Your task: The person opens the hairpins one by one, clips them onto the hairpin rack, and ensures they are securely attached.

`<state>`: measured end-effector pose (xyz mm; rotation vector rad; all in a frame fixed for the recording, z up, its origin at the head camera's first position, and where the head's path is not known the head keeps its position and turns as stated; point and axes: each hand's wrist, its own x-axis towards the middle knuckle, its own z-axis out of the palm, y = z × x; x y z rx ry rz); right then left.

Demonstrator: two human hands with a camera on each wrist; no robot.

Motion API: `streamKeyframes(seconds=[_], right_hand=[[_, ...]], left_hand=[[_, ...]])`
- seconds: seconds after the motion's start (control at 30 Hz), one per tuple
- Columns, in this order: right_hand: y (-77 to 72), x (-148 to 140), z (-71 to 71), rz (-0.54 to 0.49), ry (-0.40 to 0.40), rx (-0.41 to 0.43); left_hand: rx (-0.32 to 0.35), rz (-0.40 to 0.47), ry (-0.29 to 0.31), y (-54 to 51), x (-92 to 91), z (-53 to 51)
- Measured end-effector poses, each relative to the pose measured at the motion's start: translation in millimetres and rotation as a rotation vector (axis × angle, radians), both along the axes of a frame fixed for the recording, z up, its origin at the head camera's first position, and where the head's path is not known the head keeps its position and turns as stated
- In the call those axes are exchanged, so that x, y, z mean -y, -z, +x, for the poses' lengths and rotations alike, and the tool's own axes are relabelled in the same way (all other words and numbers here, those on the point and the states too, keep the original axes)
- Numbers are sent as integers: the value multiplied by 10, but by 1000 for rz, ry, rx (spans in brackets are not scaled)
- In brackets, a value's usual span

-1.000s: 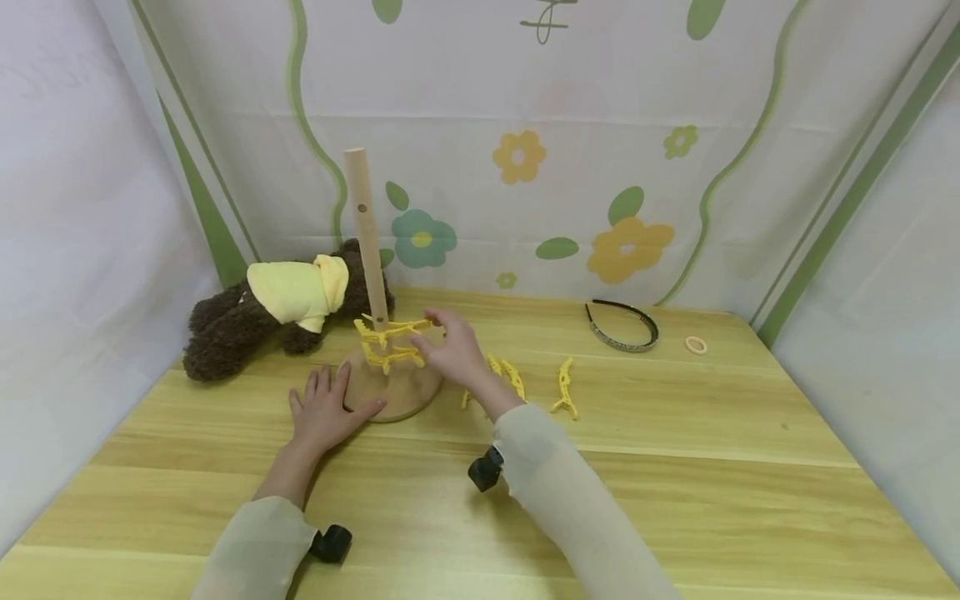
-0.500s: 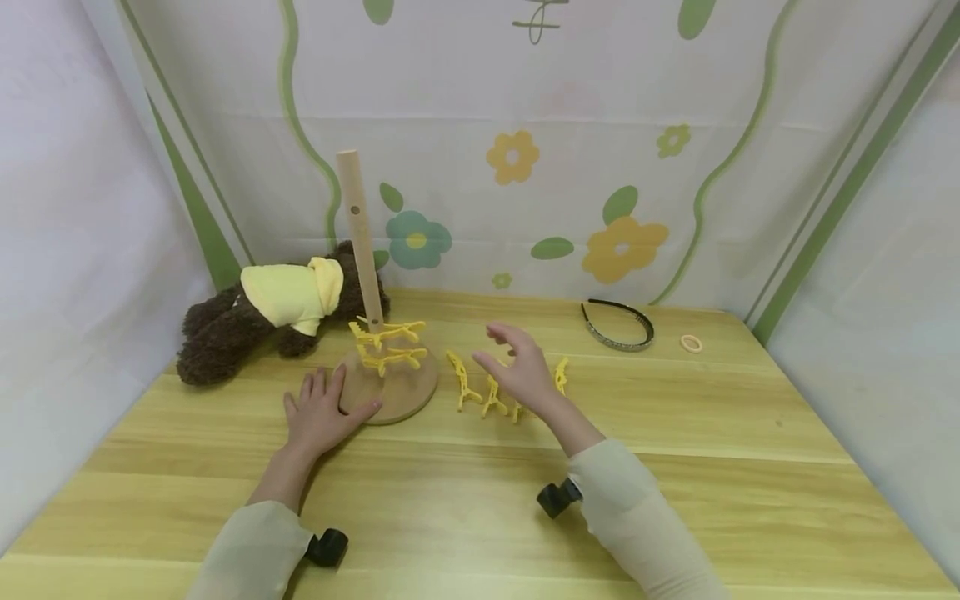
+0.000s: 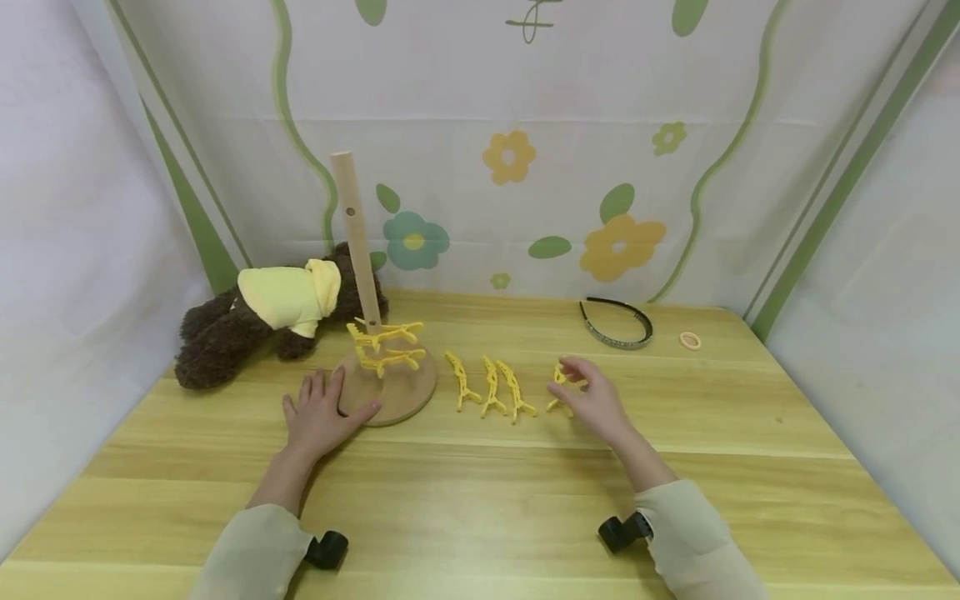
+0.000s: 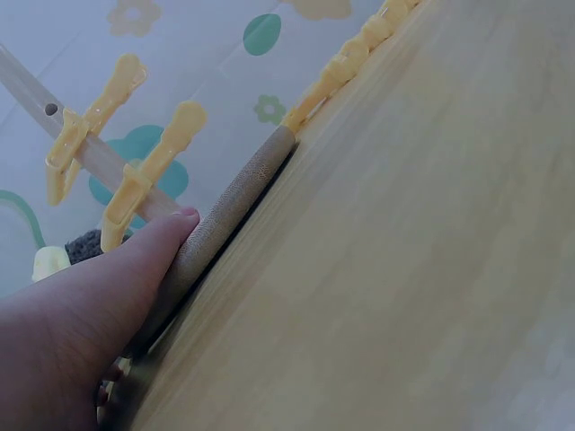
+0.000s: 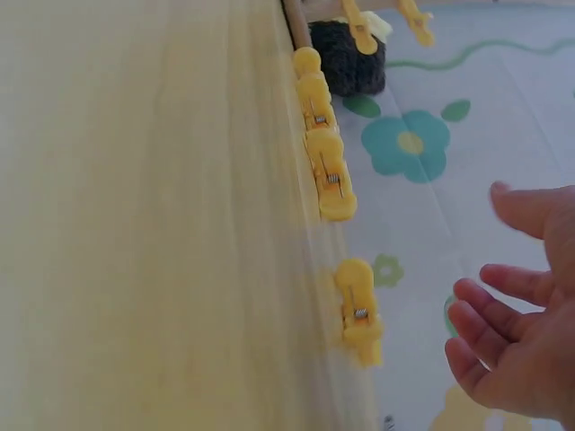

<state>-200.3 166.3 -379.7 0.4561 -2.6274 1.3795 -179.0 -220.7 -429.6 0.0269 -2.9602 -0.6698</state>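
Observation:
A round wooden base (image 3: 408,393) carries an upright wooden post (image 3: 357,242). Two yellow alligator hair clips (image 3: 385,335) are clamped low on the post, one above the other. My left hand (image 3: 318,421) lies spread at the base's near left edge; its thumb (image 4: 148,256) rests along the rim in the left wrist view. Farther right, my right hand (image 3: 597,404) hovers over the rightmost loose hair clip (image 5: 359,310), partly covering it in the head view. In the right wrist view its fingers are relaxed, apart from that clip, and hold nothing.
Several loose yellow clips (image 3: 491,387) lie between the base and my right hand. Behind the post a brown plush toy in a yellow hoodie (image 3: 277,296) lies on its side. A headband (image 3: 618,343) and a small pale ring (image 3: 690,341) lie at the back right.
My right hand has let go of the upper clip on the post and moved right, past the other loose clips, to the rightmost one. The left hand stays at the base.

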Motion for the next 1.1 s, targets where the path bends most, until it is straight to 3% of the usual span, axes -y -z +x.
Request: streamKeyframes(seconds=[0.17,0.37,0.77,1.0,1.1], right_hand=[[169,-180,-24,21,80,83],[354,-261,-40,77,71,144],[409,-306,-58,115,176,46],[438,-255,-68,256,216,14],[446,-263,-81,267,244,-13]], left_hand=[[-7,4,4,-18,1,5],[-9,-3,2,-18,5,4],[-20,0,5,2,-9,-9],[-21,-3,2,-6,-9,5],[-21,-4,3,-12,-11,6]])
